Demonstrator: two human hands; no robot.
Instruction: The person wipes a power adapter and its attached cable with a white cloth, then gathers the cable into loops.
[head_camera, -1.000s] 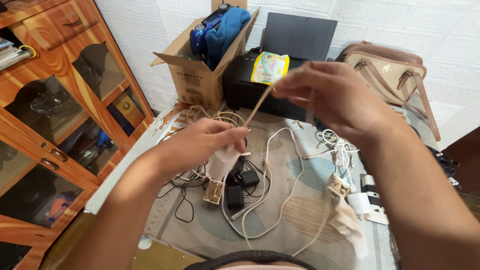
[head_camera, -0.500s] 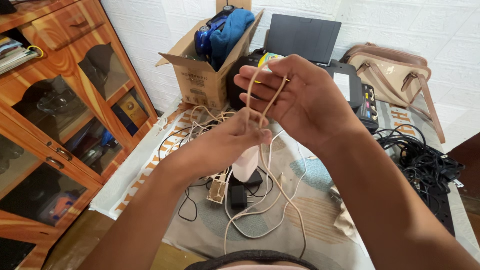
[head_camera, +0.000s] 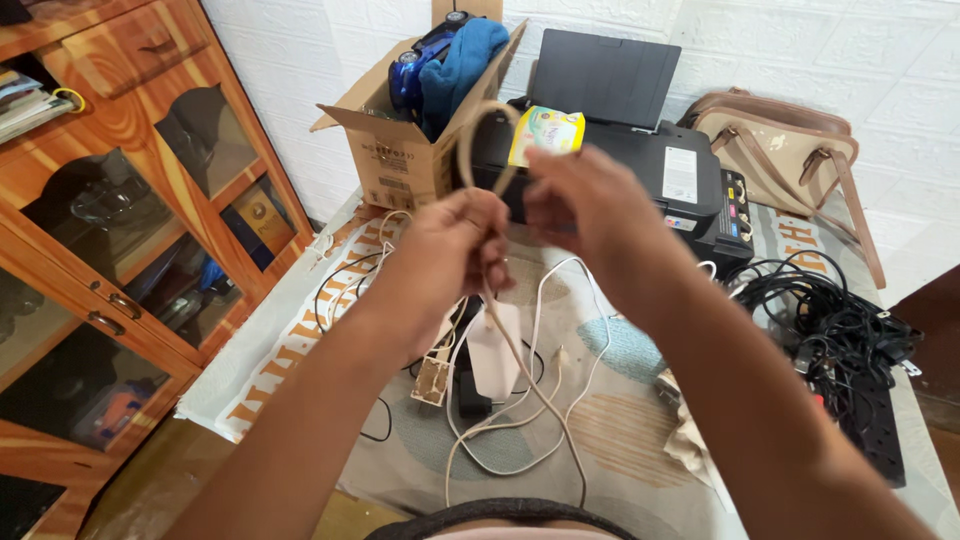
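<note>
Both hands are raised in front of me over a table strewn with cables. My left hand pinches a beige cable that arcs up in a loop above the fingers. My right hand grips the same cable right beside the left. From the hands the cable drops to a pale plug body and trails on down toward the table's near edge. Below lie black adapters and a white cable.
A black printer with a yellow packet on it stands behind the hands. Left of it is an open cardboard box with a blue toy car and cloth. A tan handbag and a black cable pile sit right. A wooden glass-door cabinet stands at left.
The hands have come closer together. The right hand dropped from the top of the loop to beside the left hand, and the loop now stands above the left fingers.
</note>
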